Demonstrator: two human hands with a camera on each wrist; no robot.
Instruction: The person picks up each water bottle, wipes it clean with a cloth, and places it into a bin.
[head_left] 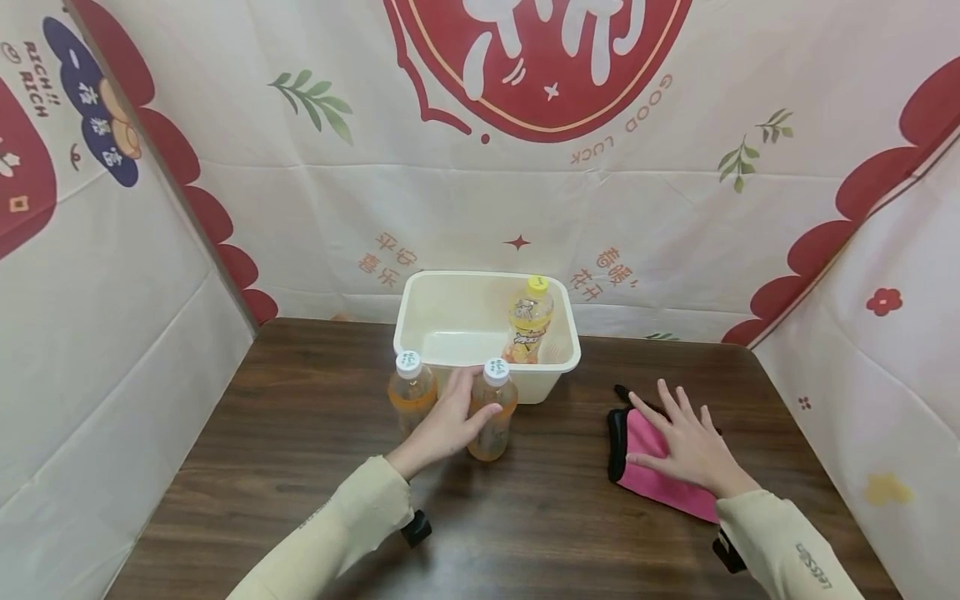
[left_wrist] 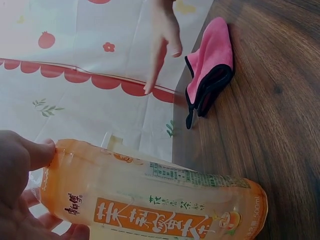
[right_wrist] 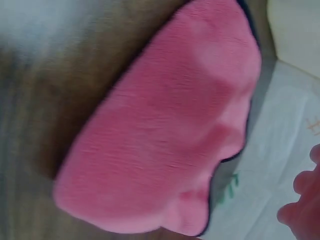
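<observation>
My left hand (head_left: 450,421) holds a clear plastic tea bottle (head_left: 492,429) with a white cap and an orange label. The left wrist view shows my thumb and fingers round the upper part of this bottle (left_wrist: 150,195). To its left stands a second white-capped bottle (head_left: 411,396), partly behind my hand and forearm. Over a folded pink cloth (head_left: 660,471) with black edging, my right hand (head_left: 690,446) spreads its fingers and holds nothing. The cloth (right_wrist: 165,120) fills much of the right wrist view, with fingertips (right_wrist: 305,200) at the right edge.
Behind the two bottles is a cream plastic basin (head_left: 558,367) against the patterned backdrop (head_left: 465,200). A yellow-capped bottle (head_left: 529,325) leans inside the basin at its right. All stand on a dark wooden table (head_left: 300,400) with fabric walls on both sides.
</observation>
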